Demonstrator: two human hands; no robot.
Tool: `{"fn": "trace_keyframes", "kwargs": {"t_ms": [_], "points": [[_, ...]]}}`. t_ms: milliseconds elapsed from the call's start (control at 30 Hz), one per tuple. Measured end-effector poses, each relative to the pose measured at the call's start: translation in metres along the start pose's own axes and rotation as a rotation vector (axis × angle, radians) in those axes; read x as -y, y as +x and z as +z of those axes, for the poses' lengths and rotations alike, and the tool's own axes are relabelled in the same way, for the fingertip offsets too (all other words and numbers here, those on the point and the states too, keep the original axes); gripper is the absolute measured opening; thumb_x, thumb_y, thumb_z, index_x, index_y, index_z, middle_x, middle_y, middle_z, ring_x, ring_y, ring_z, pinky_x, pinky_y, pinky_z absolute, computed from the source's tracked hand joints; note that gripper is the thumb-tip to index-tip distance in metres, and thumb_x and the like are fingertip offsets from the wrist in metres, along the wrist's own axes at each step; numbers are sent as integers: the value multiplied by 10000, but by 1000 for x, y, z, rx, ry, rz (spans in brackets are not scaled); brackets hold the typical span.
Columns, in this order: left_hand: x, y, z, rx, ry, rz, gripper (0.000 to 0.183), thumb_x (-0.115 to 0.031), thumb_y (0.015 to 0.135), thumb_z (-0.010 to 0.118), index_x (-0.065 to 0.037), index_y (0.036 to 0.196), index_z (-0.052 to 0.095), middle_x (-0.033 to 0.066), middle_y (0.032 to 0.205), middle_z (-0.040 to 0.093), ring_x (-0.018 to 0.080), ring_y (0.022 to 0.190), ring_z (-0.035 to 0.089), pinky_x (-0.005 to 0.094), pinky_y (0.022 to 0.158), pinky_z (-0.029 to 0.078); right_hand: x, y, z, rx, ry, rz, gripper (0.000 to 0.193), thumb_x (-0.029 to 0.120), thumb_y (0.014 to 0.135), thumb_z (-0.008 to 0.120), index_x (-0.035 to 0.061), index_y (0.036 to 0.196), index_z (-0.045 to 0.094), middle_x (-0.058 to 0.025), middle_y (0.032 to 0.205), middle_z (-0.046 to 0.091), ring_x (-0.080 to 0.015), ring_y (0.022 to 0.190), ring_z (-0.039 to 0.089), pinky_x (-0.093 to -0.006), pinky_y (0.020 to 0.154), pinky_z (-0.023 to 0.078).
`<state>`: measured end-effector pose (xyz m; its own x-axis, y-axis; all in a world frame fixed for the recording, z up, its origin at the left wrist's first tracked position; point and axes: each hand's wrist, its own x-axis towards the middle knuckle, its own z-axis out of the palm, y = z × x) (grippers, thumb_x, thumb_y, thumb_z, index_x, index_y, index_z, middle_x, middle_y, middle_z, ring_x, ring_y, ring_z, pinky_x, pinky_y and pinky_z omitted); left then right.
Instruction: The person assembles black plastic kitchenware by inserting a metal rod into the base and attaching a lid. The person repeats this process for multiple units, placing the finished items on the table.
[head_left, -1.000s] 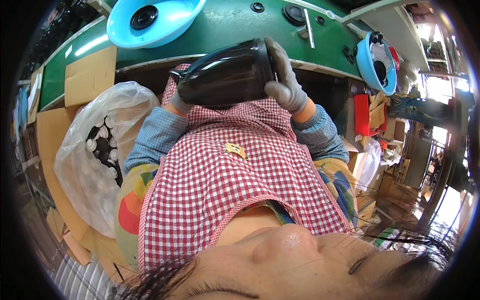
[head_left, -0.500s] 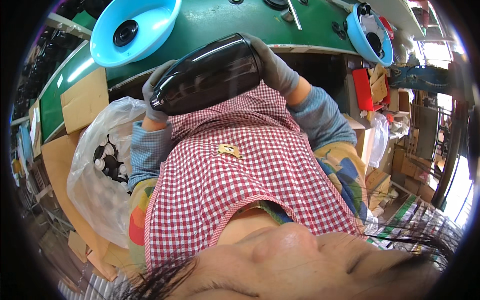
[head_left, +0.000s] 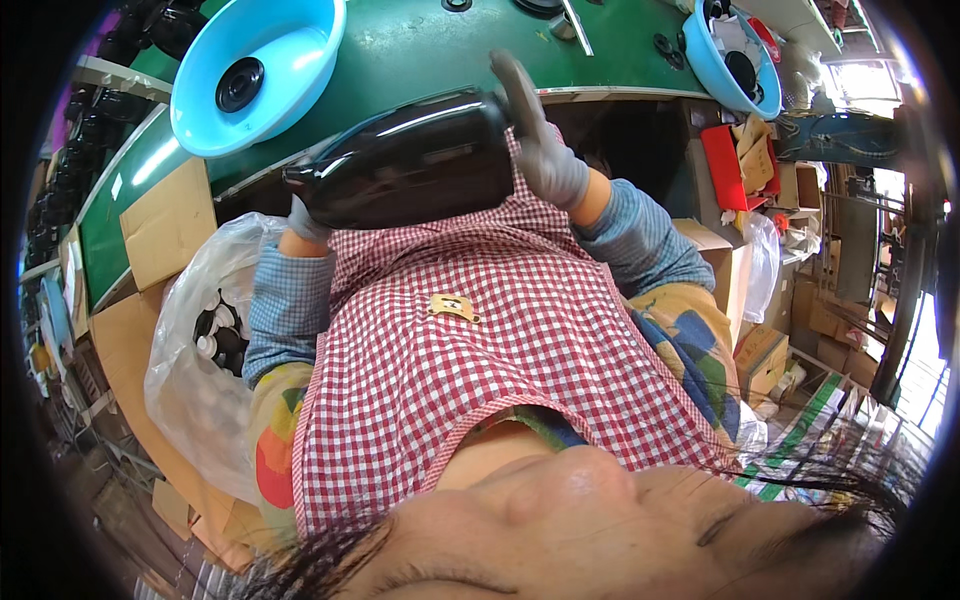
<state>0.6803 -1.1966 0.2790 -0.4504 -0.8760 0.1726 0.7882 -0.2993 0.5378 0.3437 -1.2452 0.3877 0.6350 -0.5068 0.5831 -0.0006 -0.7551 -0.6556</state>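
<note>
A shiny black vessel (head_left: 415,165) is held up on its side in front of a red-and-white checked apron (head_left: 450,370), narrow end left, wide end right. The gloved left hand (head_left: 308,222) is at the narrow end, mostly hidden, so how far its fingers close cannot be told. The gloved right hand (head_left: 545,165) is spread flat beside the wide end, gripping nothing; contact is unclear. Beyond, on the far left of a green table (head_left: 420,60), a blue basin (head_left: 300,95) holds a black disc (head_left: 240,85)
</note>
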Motion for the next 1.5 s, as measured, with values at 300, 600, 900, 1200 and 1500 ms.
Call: {"fn": "trace_keyframes", "kwargs": {"t_ms": [300, 600, 900, 1200, 1500], "points": [[-8, 16, 40, -230, 808, 348, 522, -356, 1048, 558, 33, 1396, 544, 218, 1320, 652, 333, 1133, 695, 447, 951, 604, 13, 11, 5, -148, 393, 477, 1017, 693, 916, 566, 25, 1611, 243, -249, 1617, 272, -377, 1510, 278, -485, 1234, 227], [-3, 20, -1, -282, 499, 241, 438, -269, 1031, 608, -2, 1378, 592, 145, 1319, 665, 285, 1151, 675, 400, 1028, 545, -11, -2, 14, -246, 130, 250, 748, 449, 1053, 531, -57, 1548, 289, -271, 1579, 347, -394, 1492, 318, -460, 1213, 299], [-46, 38, 40, -283, 746, -166, 293, -78, 963, 674, 10, 1243, 682, 132, 1146, 738, 227, 1016, 716, 338, 921, 585, -64, -44, 46, -222, 424, 327, 949, 731, 1007, 323, 66, 1645, 95, -210, 1675, 198, -351, 1492, 325, -489, 1239, 243], [3, 10, -14, 29, -60, -185, 372, -209, 1094, 485, -37, 1423, 508, 141, 1395, 582, 240, 1211, 622, 385, 1043, 530, -4, -45, 44, -416, 656, 396, 714, 403, 994, 584, 24, 1550, 345, -176, 1524, 435, -292, 1390, 456, -403, 1195, 336], [-21, 97, 114, -58, 2265, -573, 271, -162, 889, 609, -36, 1099, 725, 201, 1090, 739, 358, 1020, 715, 438, 911, 565, -83, -39, 38, -478, -84, 224, 480, 245, 1055, 550, -12, 1455, 483, -195, 1421, 532, -281, 1289, 552, -359, 1095, 449]]}}
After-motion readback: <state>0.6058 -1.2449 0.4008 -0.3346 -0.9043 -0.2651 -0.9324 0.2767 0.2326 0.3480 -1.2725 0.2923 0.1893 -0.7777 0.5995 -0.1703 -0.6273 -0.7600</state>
